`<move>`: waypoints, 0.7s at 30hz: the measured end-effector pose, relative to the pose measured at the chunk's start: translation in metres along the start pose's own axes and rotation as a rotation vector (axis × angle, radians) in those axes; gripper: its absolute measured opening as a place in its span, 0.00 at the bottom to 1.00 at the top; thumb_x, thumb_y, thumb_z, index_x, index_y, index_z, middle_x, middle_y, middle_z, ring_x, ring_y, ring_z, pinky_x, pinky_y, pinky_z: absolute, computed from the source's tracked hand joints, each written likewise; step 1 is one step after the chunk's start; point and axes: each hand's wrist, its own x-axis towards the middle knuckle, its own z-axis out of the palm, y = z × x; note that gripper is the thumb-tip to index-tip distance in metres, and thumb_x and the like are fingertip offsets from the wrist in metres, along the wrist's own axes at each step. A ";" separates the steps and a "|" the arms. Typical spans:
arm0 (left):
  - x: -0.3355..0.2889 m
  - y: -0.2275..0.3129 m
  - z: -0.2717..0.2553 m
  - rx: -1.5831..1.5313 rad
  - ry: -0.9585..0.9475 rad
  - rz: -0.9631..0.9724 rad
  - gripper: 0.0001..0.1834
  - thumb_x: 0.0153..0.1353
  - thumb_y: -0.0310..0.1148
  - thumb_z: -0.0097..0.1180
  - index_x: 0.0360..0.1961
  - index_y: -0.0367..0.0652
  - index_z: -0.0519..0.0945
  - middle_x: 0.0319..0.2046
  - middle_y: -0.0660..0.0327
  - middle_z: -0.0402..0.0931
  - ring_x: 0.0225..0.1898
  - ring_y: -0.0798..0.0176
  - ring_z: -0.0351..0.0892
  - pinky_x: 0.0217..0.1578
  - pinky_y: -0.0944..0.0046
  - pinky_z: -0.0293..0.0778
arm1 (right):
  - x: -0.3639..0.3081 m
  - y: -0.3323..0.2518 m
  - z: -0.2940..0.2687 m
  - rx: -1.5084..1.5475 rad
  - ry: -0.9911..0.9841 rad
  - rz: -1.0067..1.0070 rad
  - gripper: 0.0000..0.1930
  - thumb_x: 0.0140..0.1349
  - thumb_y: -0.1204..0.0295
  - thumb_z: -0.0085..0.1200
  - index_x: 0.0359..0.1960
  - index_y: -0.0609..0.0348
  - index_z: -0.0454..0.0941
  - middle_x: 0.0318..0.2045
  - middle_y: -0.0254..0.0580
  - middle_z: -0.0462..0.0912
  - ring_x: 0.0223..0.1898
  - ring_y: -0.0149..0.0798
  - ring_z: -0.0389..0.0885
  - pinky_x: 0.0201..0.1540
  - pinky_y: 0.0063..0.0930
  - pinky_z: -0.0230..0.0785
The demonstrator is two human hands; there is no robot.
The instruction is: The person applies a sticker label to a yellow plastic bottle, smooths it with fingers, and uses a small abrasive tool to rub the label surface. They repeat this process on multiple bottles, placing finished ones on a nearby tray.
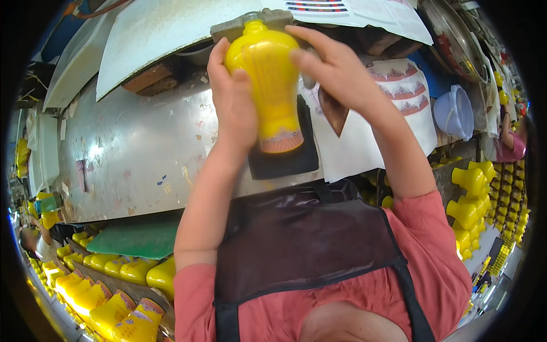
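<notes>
A glossy yellow vase-shaped bottle (268, 74) lies with its narrow neck pointing away from me. A pink patterned band circles its foot, and faint reddish marks run down its front. Its neck end meets a grey padded block (225, 28), and its foot is over a black pad (285, 159). My left hand (231, 97) is closed around the bottle's left side. My right hand (330, 65), slightly blurred, presses its fingers on the right shoulder. Beneath that palm a brown pointed flat piece (333, 114) sticks out; whether the hand holds it I cannot tell.
The metal worktop (142, 148) carries white sheets with pink patterned strips (407, 85) at right. A lilac bucket (454, 112) stands beyond them. Several yellow bottles (137, 319) fill racks at lower left, near a green board (137, 236); more stand at right. Other people are at both edges.
</notes>
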 end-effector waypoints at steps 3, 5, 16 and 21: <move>-0.013 -0.008 -0.003 0.198 -0.061 0.074 0.44 0.74 0.59 0.44 0.76 0.36 0.50 0.69 0.45 0.60 0.67 0.47 0.65 0.68 0.53 0.61 | -0.023 0.014 0.007 -0.037 -0.070 -0.037 0.43 0.61 0.48 0.63 0.73 0.58 0.63 0.54 0.64 0.82 0.54 0.62 0.82 0.57 0.43 0.74; -0.018 -0.011 -0.006 0.123 -0.103 0.047 0.47 0.73 0.61 0.45 0.78 0.38 0.45 0.69 0.45 0.60 0.68 0.47 0.65 0.69 0.53 0.61 | -0.026 0.017 0.012 -0.039 -0.054 -0.039 0.46 0.60 0.48 0.64 0.75 0.56 0.59 0.57 0.66 0.80 0.58 0.64 0.80 0.59 0.45 0.73; -0.034 -0.010 -0.010 -0.003 -0.244 -0.168 0.57 0.71 0.50 0.54 0.78 0.47 0.21 0.72 0.43 0.59 0.70 0.46 0.66 0.69 0.53 0.63 | -0.040 -0.005 0.026 -0.251 -0.078 0.086 0.60 0.53 0.45 0.67 0.77 0.63 0.43 0.43 0.68 0.84 0.45 0.66 0.85 0.48 0.49 0.78; -0.037 -0.015 -0.017 0.142 -0.325 -0.095 0.56 0.71 0.45 0.54 0.78 0.47 0.21 0.75 0.43 0.52 0.73 0.44 0.61 0.72 0.52 0.59 | -0.038 0.001 0.024 -0.265 -0.086 0.025 0.60 0.53 0.46 0.67 0.77 0.63 0.41 0.45 0.69 0.84 0.46 0.67 0.85 0.49 0.49 0.78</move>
